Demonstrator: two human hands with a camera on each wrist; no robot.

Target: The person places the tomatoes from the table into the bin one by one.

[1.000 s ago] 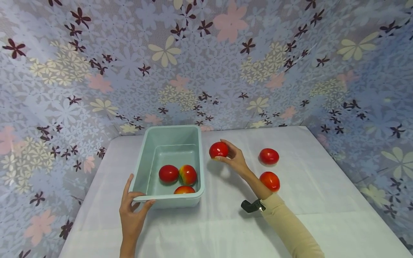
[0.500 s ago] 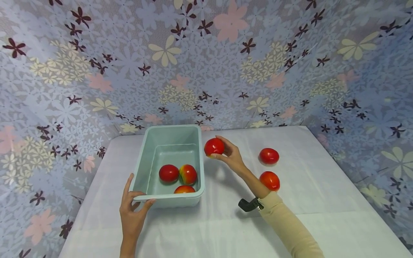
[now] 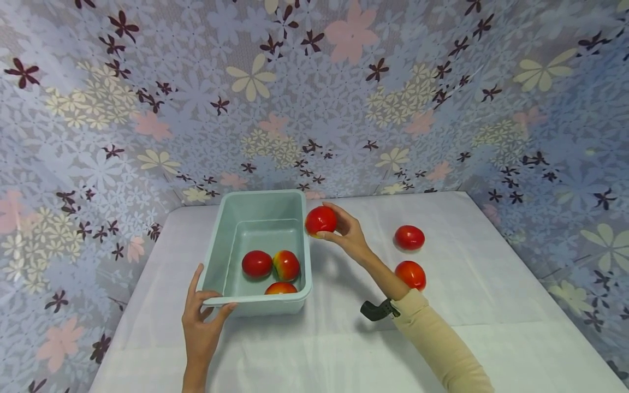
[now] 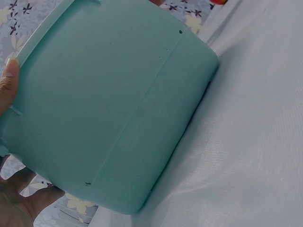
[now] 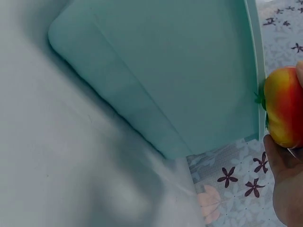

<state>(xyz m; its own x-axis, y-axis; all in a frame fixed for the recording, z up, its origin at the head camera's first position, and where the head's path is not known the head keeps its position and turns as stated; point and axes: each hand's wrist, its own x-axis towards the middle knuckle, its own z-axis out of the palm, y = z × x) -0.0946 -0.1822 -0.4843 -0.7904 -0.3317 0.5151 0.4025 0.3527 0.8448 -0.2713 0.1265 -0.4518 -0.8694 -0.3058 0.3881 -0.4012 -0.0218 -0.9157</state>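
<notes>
My left hand (image 3: 202, 325) grips the near left corner of a pale green plastic box (image 3: 255, 307), its thumb over the front rim. In the left wrist view the thumb (image 4: 8, 85) lies at the rim, with other fingers behind the wall. A shiny red tomato (image 3: 321, 220) is pinched between the thumb and fingers of my right hand (image 3: 351, 237), raised at the box's right rim. The right wrist view shows the tomato's yellow underside (image 5: 281, 106) and green leafy stem end right beside the rim. Inside the box lie a red fruit (image 3: 256, 264) and two red-yellow ones (image 3: 286, 265).
Two more red fruits (image 3: 410, 238) lie on the white-covered table (image 3: 467, 262), right of my right hand; the nearer one is partly behind the forearm. A flowered sheet (image 3: 314, 109) hangs behind and along the sides. A black strap (image 3: 377, 310) sits at my right wrist.
My right hand has carried the tomato leftward and a little up, from beside the box to its right rim. The left hand and the box have stayed put.
</notes>
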